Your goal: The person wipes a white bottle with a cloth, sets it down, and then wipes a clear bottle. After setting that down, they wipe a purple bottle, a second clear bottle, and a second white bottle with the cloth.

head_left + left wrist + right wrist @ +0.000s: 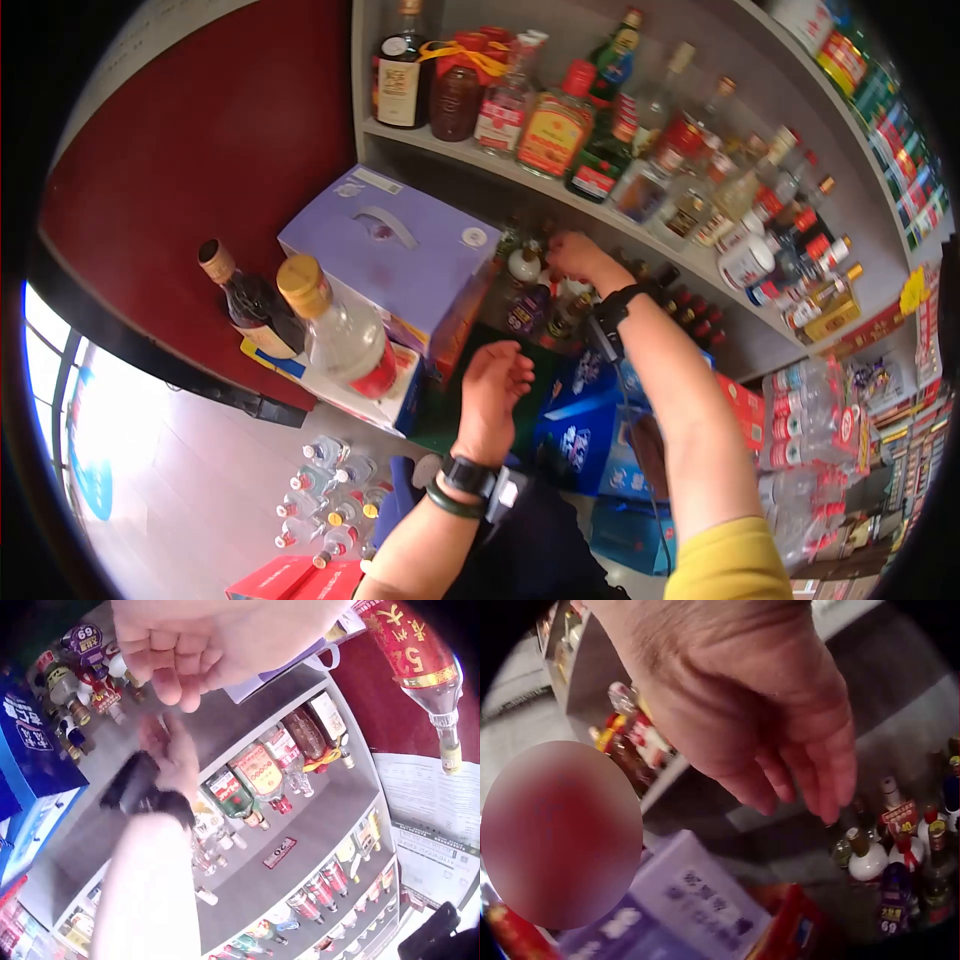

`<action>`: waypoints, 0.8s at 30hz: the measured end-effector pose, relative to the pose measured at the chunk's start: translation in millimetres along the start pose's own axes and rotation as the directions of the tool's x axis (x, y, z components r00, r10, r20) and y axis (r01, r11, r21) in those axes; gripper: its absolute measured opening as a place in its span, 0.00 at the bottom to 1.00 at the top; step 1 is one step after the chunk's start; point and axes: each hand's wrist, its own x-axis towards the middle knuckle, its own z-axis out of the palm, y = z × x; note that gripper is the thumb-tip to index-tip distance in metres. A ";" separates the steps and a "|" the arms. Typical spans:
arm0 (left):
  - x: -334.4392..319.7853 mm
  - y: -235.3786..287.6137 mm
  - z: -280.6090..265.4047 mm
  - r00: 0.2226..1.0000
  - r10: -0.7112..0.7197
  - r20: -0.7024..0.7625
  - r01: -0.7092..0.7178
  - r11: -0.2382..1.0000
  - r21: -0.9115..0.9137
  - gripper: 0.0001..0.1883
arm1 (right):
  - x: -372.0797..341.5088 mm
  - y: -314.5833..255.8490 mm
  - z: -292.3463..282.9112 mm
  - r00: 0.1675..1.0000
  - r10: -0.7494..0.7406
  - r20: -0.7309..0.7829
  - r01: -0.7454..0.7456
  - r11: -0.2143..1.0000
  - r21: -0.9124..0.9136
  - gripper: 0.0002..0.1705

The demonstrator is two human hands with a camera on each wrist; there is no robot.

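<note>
My right hand reaches into the lower shelf compartment, over a group of small liquor bottles. In the right wrist view its fingers are loosely bent with nothing between them, the fingertips close to the bottle tops. Beside them stands a white round-bodied bottle, with a purple "69" tag in front of it. My left hand hovers in front of the shelf, fingers loosely curled and holding nothing. The lilac carton with a carry handle lies to the left of both hands.
A large clear bottle and a dark bottle stand on a box at left. Liquor bottles line the shelf above. Blue cartons sit below my right arm. Several clear bottles stand on the floor.
</note>
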 end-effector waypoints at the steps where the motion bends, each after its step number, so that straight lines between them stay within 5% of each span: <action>1: -2.1 4.2 4.7 1.000 -0.009 0.005 0.009 1.000 -0.009 0.10 | 73.0 41.8 37.9 0.966 -0.189 -0.175 0.141 0.957 -0.254 0.28; 5: -1.8 9.6 12.3 0.998 -0.057 0.002 0.057 0.994 -0.089 0.08 | 126.4 42.6 80.2 0.950 -0.006 -0.313 0.023 0.998 0.052 0.47; 10: 1.5 13.4 17.0 0.987 -0.161 0.009 0.161 0.977 -0.136 0.08 | 170.0 46.8 114.6 0.932 0.013 -0.361 -0.039 0.997 -0.065 0.23; 17: 9.1 13.7 15.6 0.983 -0.185 0.012 0.185 0.973 -0.140 0.08 | 181.7 57.4 131.4 0.913 -0.090 -0.398 0.015 0.982 -0.188 0.16; 24: 6.7 10.6 17.1 0.992 -0.121 0.033 0.124 0.982 -0.142 0.08 | 97.8 23.9 86.9 0.856 -0.258 -0.448 0.175 0.960 -0.218 0.12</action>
